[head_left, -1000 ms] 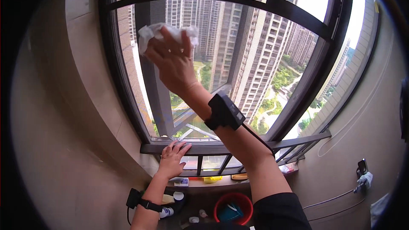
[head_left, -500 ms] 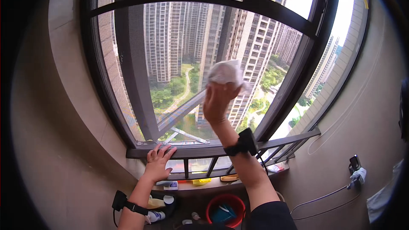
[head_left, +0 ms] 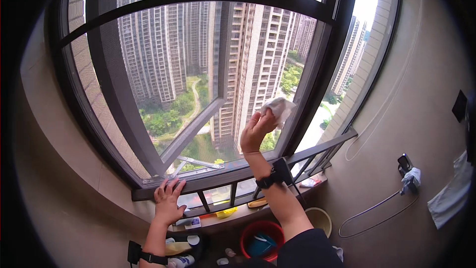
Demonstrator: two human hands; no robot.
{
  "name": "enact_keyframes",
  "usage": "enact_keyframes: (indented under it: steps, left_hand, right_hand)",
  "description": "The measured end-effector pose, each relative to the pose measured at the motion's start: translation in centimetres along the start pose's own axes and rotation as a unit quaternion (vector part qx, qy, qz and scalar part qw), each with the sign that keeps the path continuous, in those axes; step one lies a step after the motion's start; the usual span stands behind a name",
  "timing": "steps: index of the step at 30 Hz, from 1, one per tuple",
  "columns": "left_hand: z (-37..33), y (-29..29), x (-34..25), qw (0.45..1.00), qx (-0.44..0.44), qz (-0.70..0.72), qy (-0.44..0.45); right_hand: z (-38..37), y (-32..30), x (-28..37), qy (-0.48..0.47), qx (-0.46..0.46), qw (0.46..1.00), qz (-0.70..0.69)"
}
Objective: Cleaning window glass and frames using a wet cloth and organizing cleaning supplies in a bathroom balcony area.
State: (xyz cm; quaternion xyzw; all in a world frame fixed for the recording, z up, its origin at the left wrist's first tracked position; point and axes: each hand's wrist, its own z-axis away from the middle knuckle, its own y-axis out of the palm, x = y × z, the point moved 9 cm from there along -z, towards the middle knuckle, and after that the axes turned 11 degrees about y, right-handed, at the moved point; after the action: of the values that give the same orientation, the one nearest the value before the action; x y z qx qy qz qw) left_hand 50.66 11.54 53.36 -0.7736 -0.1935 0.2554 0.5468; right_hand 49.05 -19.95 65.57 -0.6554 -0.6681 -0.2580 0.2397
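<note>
A crumpled white cloth (head_left: 280,111) is in my right hand (head_left: 258,131), its fingers closed around it. The cloth lies against the mesh window screen (head_left: 248,69), near the lower right part of the dark frame. My left hand (head_left: 168,201) rests on the dark metal railing (head_left: 228,180) at the lower left, fingers spread and holding nothing. Beyond the screen, a window sash (head_left: 193,131) stands swung outward on a metal stay arm (head_left: 201,163).
Below the railing, a ledge carries a yellow item (head_left: 227,212) and a small box (head_left: 193,223). On the floor stand a red bucket (head_left: 244,240), a beige basin (head_left: 320,220) and several bottles (head_left: 181,261). A hose (head_left: 357,213) hangs along the right wall.
My right hand has brought the cloth down and to the right across the screen. My left hand stays on the railing. The whole view has shifted and tilted.
</note>
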Motion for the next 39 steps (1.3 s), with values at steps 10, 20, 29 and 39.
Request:
enact_keyframes:
  steps: [10,20,29,39]
  left_hand:
    - [0.0,-0.1,0.5,1.000,0.009,0.000,-0.009]
    - [0.0,-0.6,0.4,1.000,-0.021,0.016,-0.003]
    - [0.1,-0.6,0.5,1.000,-0.014,-0.004,-0.012]
    - [0.1,-0.6,0.4,0.999,-0.024,-0.001,-0.028]
  right_hand:
    - [-12.5,-3.3,2.2,-0.335,0.080,0.922,0.174]
    - [1.5,-6.5,-9.2,-0.291,0.207,0.906,0.228]
    - [-16.0,-6.1,6.6,-0.440,0.027,0.873,0.211]
    - [-1.5,-5.4,-5.4,-0.382,0.180,0.872,0.249]
